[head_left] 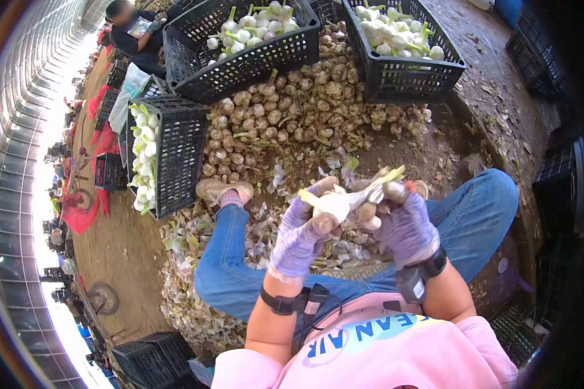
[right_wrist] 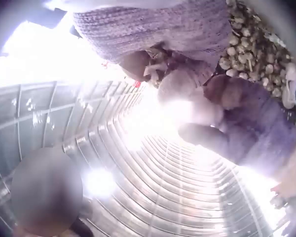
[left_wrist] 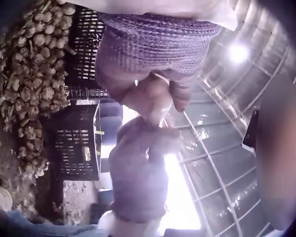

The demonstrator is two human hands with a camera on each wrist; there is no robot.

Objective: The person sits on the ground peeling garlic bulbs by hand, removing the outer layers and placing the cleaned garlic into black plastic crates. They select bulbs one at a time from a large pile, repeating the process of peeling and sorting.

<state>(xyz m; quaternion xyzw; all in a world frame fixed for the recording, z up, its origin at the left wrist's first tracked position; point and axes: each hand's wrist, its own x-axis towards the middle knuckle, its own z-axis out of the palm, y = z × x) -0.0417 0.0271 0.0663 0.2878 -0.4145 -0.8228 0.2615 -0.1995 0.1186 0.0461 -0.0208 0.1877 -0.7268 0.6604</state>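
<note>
Both hands wear purple knit gloves with bare fingertips and meet in front of the lap. My left hand (head_left: 296,230) grips a white garlic bulb (head_left: 334,203) with a short yellow-green stem pointing left. On the other side, my right hand (head_left: 407,225) pinches pale garlic skin and stalk (head_left: 375,192), a greenish end sticking up above its fingers. In the left wrist view the bulb (left_wrist: 159,98) shows under the left fingers, partly covered by them. Glare washes out the bulb (right_wrist: 202,109) between the hands in the right wrist view.
A heap of unpeeled garlic (head_left: 298,107) lies ahead. Black crates of white garlic stand at the back (head_left: 240,68), back right (head_left: 405,78) and left (head_left: 178,159). Peeled skins (head_left: 188,279) litter the floor around the legs. Another person (head_left: 139,39) sits at the far left.
</note>
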